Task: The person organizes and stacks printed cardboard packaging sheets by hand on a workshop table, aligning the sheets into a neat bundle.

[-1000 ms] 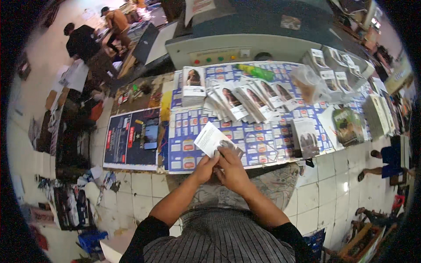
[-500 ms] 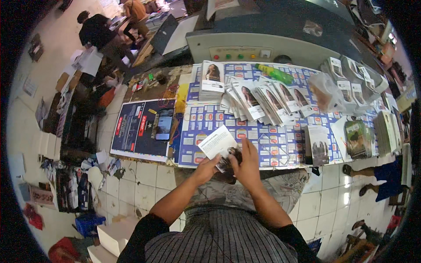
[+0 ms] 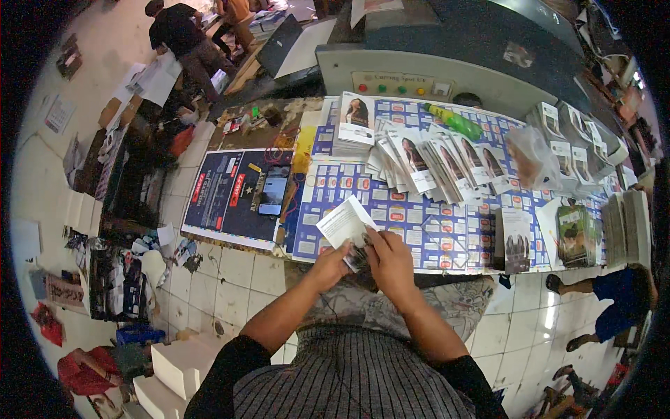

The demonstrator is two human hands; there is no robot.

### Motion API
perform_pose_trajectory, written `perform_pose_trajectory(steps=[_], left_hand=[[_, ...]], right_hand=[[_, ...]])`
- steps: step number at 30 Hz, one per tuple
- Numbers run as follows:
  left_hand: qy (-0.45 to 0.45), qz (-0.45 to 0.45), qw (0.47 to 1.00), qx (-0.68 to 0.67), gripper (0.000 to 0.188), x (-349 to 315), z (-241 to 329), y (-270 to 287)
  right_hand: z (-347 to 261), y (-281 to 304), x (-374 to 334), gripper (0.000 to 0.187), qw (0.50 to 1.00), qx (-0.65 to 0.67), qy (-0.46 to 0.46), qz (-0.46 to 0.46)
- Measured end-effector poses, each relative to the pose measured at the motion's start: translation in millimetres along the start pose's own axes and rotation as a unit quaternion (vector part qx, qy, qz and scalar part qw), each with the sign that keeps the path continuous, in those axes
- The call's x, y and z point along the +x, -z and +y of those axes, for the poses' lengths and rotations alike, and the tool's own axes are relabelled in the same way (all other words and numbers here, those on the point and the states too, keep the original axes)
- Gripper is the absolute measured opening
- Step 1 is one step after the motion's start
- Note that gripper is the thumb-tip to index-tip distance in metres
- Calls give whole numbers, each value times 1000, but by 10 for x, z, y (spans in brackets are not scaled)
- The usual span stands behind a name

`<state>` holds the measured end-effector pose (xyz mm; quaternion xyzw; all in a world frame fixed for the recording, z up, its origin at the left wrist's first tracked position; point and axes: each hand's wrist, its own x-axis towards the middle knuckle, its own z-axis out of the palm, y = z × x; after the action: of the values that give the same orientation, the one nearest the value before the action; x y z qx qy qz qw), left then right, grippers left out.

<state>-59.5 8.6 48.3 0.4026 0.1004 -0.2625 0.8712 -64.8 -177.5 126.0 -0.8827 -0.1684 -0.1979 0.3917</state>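
A white printed leaflet point(image 3: 345, 222) with a dark picture at its lower end is held tilted over the table's near edge. My left hand point(image 3: 330, 266) grips its lower left side, thumb on top. My right hand point(image 3: 391, 260) closes on its right side, the fingers pressed together near the dark picture. Whether it is one leaflet or a thin bundle, I cannot tell. Beyond my hands lie a neat stack of similar leaflets point(image 3: 356, 120) and a fanned heap of leaflets point(image 3: 417, 162) showing a long-haired figure.
A phone point(image 3: 273, 190) lies on a dark printed sheet point(image 3: 222, 188) at the left. A green bottle point(image 3: 457, 123) lies behind the heap. Plastic bags point(image 3: 536, 158), a grey-pictured stack point(image 3: 514, 237) and green booklets point(image 3: 576, 236) are at the right. A grey machine point(image 3: 488, 66) stands behind the table.
My right hand's raised fingers have come down and closed on the leaflet. The view has shifted slightly, and the table things appear a little further right.
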Motion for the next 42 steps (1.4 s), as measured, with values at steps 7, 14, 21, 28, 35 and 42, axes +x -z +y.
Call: perform_pose_trajectory(steps=[7, 14, 21, 28, 35, 42], left_hand=[[4, -46, 998, -30, 44, -100, 170, -225], [-86, -131, 984, -84, 99, 4, 34, -129], [-63, 88, 994, 34, 36, 194, 186, -115], [-169, 265, 757, 572, 30, 541, 202, 153], [-317, 15, 476, 820, 47, 688, -54, 172], [-258, -8, 444, 858, 66, 667, -126, 78]], right_hand=[[118, 11, 71, 23, 1000, -1, -21, 11], [26, 196, 82, 6, 959, 205, -190, -41], [565, -130, -16, 15, 857, 409, -313, -12], [1182, -250, -187, 25, 939, 122, -313, 72], [1294, -300, -231, 23, 951, 90, -293, 48], [1184, 137, -79, 31, 743, 497, -447, -23]])
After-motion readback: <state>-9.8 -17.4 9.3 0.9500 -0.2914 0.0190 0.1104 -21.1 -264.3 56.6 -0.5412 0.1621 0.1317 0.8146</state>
